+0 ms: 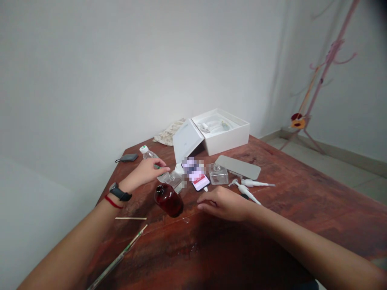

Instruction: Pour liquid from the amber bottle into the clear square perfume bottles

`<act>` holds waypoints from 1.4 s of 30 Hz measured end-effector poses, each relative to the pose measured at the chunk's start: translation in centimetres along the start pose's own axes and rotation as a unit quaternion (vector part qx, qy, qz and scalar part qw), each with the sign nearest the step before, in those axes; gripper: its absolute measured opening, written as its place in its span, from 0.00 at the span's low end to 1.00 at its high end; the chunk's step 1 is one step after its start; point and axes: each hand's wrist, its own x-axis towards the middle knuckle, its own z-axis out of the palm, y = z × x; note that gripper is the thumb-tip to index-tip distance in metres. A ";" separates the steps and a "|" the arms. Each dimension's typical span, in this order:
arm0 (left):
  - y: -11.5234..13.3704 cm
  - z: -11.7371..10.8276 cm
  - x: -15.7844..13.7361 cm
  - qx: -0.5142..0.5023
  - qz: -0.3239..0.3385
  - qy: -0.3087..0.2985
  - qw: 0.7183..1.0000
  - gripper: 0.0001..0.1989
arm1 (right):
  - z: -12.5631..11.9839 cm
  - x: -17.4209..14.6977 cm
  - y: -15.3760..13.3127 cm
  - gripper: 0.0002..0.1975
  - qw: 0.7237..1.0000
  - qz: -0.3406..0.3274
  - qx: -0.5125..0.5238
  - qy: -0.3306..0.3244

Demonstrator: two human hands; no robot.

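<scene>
My left hand [148, 171], with a watch [120, 192] and a red string on its wrist, reaches over a clear glass bottle [173, 178], its fingers loosely stretched. Whether it touches that bottle I cannot tell. Below it a dark amber bottle [169, 200] stands with no pump on its neck. To the right, my right hand [222, 203] hovers at or rests on the table, thumb and fingers apart, nothing in them. Another clear square bottle [218, 175] stands behind it, beside a lit phone [199, 182]. Two white pump heads [246, 191] lie near the right wrist.
A white open box [228, 141] with its lid [187, 139] leaning on it stands at the back. A grey keyboard-like slab [238, 166], a plastic bottle [147, 153], a dark pouch [128, 157], thin sticks [130, 218] and a long wrapped packet [116, 259] lie on the wooden table [169, 257].
</scene>
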 end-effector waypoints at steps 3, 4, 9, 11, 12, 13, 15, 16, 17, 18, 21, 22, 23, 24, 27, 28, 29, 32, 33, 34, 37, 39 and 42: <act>1.4 -0.2 1.2 0.084 0.002 -0.056 0.995 0.22 | 0.0 -0.1 0.0 0.15 1.000 -0.004 -0.004 -0.001; 1.9 0.0 1.5 0.107 0.002 -0.074 0.992 0.24 | 0.0 -0.1 0.0 0.15 1.000 -0.005 -0.005 0.000; 4.1 1.5 2.1 0.193 0.001 -0.132 0.972 0.32 | 0.0 -0.2 -0.1 0.14 1.000 -0.015 -0.006 0.007; 4.8 1.8 2.3 0.222 -0.007 -0.147 0.964 0.35 | 0.1 -0.2 -0.1 0.14 1.000 -0.020 -0.008 0.006; 5.1 1.9 2.4 0.235 -0.010 -0.154 0.960 0.36 | 0.1 -0.1 -0.2 0.13 1.000 -0.022 -0.009 0.005; 5.3 2.0 2.5 0.247 -0.014 -0.161 0.955 0.37 | 0.2 -0.1 -0.2 0.13 1.000 -0.024 -0.011 0.003; 5.7 2.2 2.7 0.266 -0.022 -0.172 0.948 0.37 | 0.2 -0.1 -0.3 0.13 1.000 -0.027 -0.015 -0.001; 5.8 2.3 2.9 0.273 -0.026 -0.176 0.945 0.36 | 0.3 -0.1 -0.3 0.13 0.999 -0.027 -0.017 -0.002; 6.0 2.5 3.1 0.279 -0.029 -0.179 0.943 0.36 | 0.3 -0.1 -0.4 0.13 0.999 -0.027 -0.020 -0.004; 6.1 2.7 3.2 0.284 -0.032 -0.181 0.941 0.36 | 0.3 -0.1 -0.4 0.13 0.999 -0.026 -0.023 -0.005; 6.6 3.3 3.5 0.300 -0.042 -0.183 0.935 0.38 | 0.2 -0.1 -0.6 0.13 0.999 -0.020 -0.033 -0.007; 6.7 3.5 3.6 0.307 -0.047 -0.184 0.933 0.39 | 0.2 -0.1 -0.7 0.13 0.999 -0.019 -0.035 -0.007; 6.9 3.7 3.7 0.313 -0.052 -0.185 0.930 0.40 | 0.2 -0.1 -0.7 0.13 0.999 -0.017 -0.038 -0.007; 6.9 3.9 3.7 0.318 -0.057 -0.188 0.928 0.41 | 0.1 -0.1 -0.8 0.13 0.999 -0.015 -0.041 -0.007; 6.9 4.5 3.9 0.327 -0.070 -0.204 0.920 0.39 | 0.0 0.0 -0.9 0.13 0.999 -0.009 -0.050 -0.008; 6.8 4.7 4.0 0.329 -0.075 -0.211 0.917 0.37 | 0.0 0.1 -0.9 0.13 0.999 -0.007 -0.053 -0.008; 6.7 4.9 4.1 0.332 -0.081 -0.217 0.915 0.33 | 0.0 0.1 -0.9 0.13 0.998 -0.006 -0.056 -0.010; 6.1 5.3 4.5 0.337 -0.098 -0.224 0.909 0.22 | 0.1 0.2 -0.7 0.13 0.998 -0.002 -0.066 -0.016; 5.9 5.4 4.5 0.336 -0.100 -0.223 0.909 0.20 | 0.2 0.2 -0.6 0.12 0.997 0.000 -0.069 -0.019; 5.8 5.4 4.6 0.335 -0.102 -0.222 0.910 0.20 | 0.3 0.2 -0.5 0.12 0.997 0.001 -0.071 -0.021; 5.5 5.3 4.4 0.331 -0.099 -0.212 0.914 0.23 | 0.4 0.1 -0.5 0.13 0.997 0.005 -0.076 -0.024; 5.5 5.0 4.2 0.328 -0.096 -0.203 0.918 0.26 | 0.2 0.1 -0.6 0.13 0.997 0.008 -0.079 -0.023; 5.8 4.3 3.9 0.325 -0.091 -0.185 0.923 0.27 | 0.0 0.0 -0.9 0.13 0.996 0.016 -0.085 -0.022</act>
